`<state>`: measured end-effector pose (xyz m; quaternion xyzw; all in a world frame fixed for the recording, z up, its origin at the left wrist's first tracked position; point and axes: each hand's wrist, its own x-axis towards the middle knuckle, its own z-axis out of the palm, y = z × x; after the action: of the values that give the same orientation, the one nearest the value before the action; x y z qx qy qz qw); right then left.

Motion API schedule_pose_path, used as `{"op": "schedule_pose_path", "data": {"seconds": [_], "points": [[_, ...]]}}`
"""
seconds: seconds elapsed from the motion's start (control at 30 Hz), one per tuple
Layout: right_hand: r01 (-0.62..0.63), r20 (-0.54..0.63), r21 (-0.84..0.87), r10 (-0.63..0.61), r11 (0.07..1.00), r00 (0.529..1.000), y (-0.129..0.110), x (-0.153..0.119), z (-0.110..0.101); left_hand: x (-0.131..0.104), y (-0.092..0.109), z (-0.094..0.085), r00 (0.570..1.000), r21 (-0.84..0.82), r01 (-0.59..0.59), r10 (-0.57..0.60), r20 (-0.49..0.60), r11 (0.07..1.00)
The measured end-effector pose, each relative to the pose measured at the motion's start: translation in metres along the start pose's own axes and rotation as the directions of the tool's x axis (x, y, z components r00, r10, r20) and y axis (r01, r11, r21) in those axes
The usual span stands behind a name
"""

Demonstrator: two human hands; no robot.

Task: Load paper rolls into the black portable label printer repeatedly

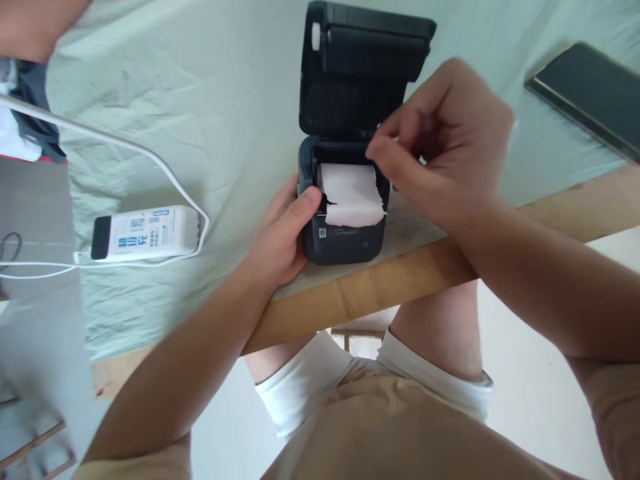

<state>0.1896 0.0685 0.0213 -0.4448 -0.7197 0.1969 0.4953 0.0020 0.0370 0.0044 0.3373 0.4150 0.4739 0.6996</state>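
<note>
Since the lid (365, 83) stands open, the bay of the portable roll-paper printer (345, 245) is easy to reach. Printer sits on the green cloth (240, 80), just behind the wooden table edge (350, 300), between the two hands. Left hand (286, 233) grips its left side, thumb over the rim beside the paper roll (350, 181). Good brace; I'd shift the thumb off the paper path, though. Right hand (445, 143) is curled above the bay's right rear corner, thumb and index close together; can't tell if anything is pinched between them.

Paper lies across the bay, ragged end over the front lip, torn on its left side. My read: seating or tidying the roll. Square the strip to the front lip, clear loose scraps, leave a short straight tail outside. Fingers out before the lid comes down, press evenly. Front edge is close, so push back, not forward.
</note>
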Motion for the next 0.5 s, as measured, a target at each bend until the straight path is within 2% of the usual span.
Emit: {"op": "schedule_pose_path", "data": {"seconds": [0.1, 0.17, 0.23, 0.3, 0.4, 0.47, 0.5], "points": [[0.091, 0.205, -0.291, -0.031, 0.952, 0.978, -0.010, 0.002, -0.006, -0.003, -0.001, -0.002, 0.997, 0.026, -0.049, 0.047, 0.060, 0.998], [0.107, 0.318, -0.479, 0.058, 0.871, 0.946, -0.016, 0.004, -0.010, -0.003, -0.001, -0.003, 0.997, 0.040, -0.046, 0.044, 0.066, 0.998], [0.086, 0.379, -0.551, 0.157, 0.830, 0.912, -0.021, 0.007, -0.011, -0.003, -0.001, -0.004, 0.998, 0.047, -0.024, 0.021, 0.063, 0.999], [0.081, 0.407, -0.520, 0.163, 0.850, 0.899, -0.025, 0.010, -0.012, -0.002, -0.001, -0.004, 0.998, 0.022, -0.007, 0.005, 0.056, 1.000], [0.086, 0.411, -0.434, 0.112, 0.897, 0.904, -0.037, 0.009, -0.022, -0.001, -0.001, -0.004, 0.999, -0.036, 0.025, -0.024, 0.020, 0.999], [-0.013, 0.332, -0.329, 0.129, 0.944, 0.934, -0.044, 0.000, -0.037, 0.000, -0.001, -0.004, 0.999, -0.059, 0.038, -0.038, 0.011, 0.998], [-0.123, 0.249, -0.205, 0.174, 0.971, 0.953, -0.045, -0.008, -0.047, 0.000, 0.000, -0.004, 0.999, -0.065, 0.038, -0.037, 0.017, 0.997]]}}
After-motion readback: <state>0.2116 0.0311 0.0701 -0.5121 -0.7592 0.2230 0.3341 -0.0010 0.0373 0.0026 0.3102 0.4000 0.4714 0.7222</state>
